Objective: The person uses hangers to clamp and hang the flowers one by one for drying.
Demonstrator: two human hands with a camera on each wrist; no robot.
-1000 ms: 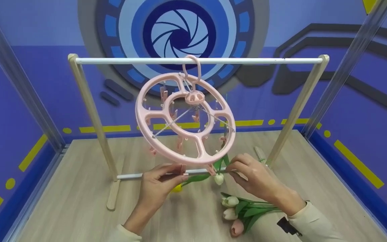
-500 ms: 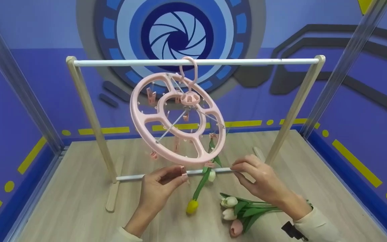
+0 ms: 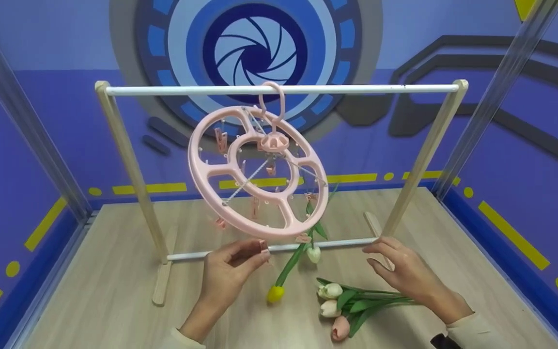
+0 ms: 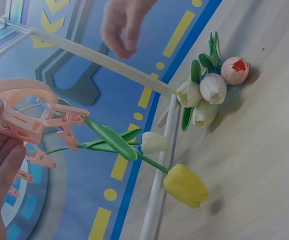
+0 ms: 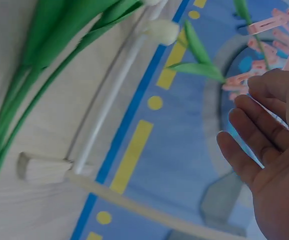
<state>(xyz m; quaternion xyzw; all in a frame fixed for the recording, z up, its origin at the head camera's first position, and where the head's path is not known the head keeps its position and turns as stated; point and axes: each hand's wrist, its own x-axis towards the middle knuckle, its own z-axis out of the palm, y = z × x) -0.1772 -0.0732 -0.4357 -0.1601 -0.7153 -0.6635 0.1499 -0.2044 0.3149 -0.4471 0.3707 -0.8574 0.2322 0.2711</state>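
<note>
1. Head view: a pink clip is pinched between the thumb and fingers of the left hand, below the pink hanger, which is hung from the top bar. The right hand is held relaxed and free, above the tulip bunch.
2. Left wrist view: the yellow tulip is suspended head-down from another clip; the white tulip is hung near it.
3. Right wrist view: the right fingers are loosely extended.
</note>
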